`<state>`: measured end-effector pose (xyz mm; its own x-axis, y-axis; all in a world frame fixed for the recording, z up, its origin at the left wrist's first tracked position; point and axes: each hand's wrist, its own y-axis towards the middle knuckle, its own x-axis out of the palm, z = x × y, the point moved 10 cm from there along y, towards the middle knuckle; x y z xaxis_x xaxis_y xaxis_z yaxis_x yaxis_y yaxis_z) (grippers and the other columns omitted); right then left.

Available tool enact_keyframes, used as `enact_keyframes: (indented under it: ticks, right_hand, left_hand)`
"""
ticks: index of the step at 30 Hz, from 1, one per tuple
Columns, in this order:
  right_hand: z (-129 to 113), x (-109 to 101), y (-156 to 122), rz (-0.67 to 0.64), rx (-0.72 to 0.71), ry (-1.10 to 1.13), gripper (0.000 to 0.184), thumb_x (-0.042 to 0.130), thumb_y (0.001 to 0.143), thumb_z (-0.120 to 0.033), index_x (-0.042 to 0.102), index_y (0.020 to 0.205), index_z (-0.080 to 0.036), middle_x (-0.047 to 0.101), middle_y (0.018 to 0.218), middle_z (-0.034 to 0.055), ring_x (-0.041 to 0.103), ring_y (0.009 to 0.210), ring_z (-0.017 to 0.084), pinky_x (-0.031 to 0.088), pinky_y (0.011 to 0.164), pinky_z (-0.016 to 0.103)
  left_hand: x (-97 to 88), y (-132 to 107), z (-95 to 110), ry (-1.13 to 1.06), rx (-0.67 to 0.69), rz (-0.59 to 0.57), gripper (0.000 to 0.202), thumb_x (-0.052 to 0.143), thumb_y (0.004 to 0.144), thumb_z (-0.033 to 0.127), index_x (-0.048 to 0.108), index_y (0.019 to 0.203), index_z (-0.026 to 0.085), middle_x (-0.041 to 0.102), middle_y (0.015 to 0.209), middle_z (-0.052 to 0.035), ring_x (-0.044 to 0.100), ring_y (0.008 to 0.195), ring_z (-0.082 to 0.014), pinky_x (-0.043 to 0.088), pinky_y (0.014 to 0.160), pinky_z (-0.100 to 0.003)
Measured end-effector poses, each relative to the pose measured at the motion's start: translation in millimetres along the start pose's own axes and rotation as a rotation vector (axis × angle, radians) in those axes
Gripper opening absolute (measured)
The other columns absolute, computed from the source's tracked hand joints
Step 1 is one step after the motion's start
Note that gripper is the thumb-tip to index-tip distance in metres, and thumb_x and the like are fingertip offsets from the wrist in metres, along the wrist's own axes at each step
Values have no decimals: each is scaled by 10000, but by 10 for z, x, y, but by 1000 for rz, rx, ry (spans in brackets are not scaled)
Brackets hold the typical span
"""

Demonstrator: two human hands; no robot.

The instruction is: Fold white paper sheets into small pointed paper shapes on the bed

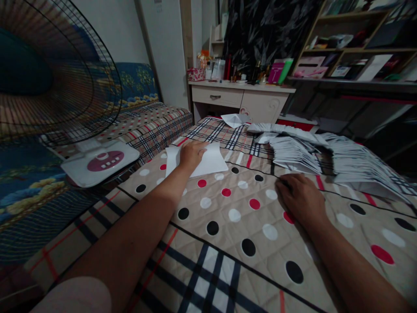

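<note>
Head view: white paper sheet (213, 161) lies flat on the spotted quilt (228, 226), just above and left of frame centre. The left hand (193, 154) presses palm-down on its upper middle, fingers loosely bent and clasping nothing. Right hand (301, 198) rests palm-down on the quilt at centre right, fingers relaxed and unclenched, fingertips just beside the fanned stack of folded papers (342, 163) at right. Farther out: folded paper piece (235, 119) at top centre, fan base (100, 163) at left, fan grille (58, 74) in the upper left, dresser (241, 101) behind.
</note>
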<state>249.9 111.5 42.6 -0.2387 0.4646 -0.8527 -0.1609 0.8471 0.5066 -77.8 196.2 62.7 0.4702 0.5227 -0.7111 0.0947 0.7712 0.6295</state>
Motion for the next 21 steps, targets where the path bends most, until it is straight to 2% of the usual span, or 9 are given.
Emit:
enact_keyframes:
  ticks: [5,9,13,18,21]
  right_hand:
    - [1,1,1,0,6,8,307,472,889,-337,715,955,-162,690,1020,130,624,935,323,511,770,450]
    - [3,-5,-1,11,4,15,301,470,887,-324,714,957,-163,689,1033,134,624,949,324,515,775,453]
    - [6,-5,-1,6,9,19,305,470,888,-330,713,966,-164,689,1032,133,623,960,324,515,783,458]
    - [35,11,4,-14,25,13,300,481,888,-339,715,962,-165,687,1032,127,621,967,324,516,788,456]
    - [36,14,7,-17,14,34,296,484,887,-331,713,961,-159,686,1026,130,622,971,315,514,814,451]
  left_hand:
    - [29,5,-7,-5,-1,-14,306,604,864,177,710,1137,264,714,1143,-38,639,1064,-214,447,1000,-386]
    - [-31,4,33,14,33,42,276,609,861,171,730,1092,262,699,1178,-43,621,1101,-226,400,1044,-425]
    - [-90,-14,136,16,93,89,227,672,834,262,745,1049,264,686,1183,-46,575,1147,-250,383,1051,-447]
    - [-23,-27,236,-76,105,41,155,736,776,353,772,877,241,636,1251,-62,552,1176,-253,397,1066,-434]
    - [88,-30,261,-156,87,-53,152,756,750,373,761,748,221,615,1259,-71,543,1200,-255,415,1066,-419]
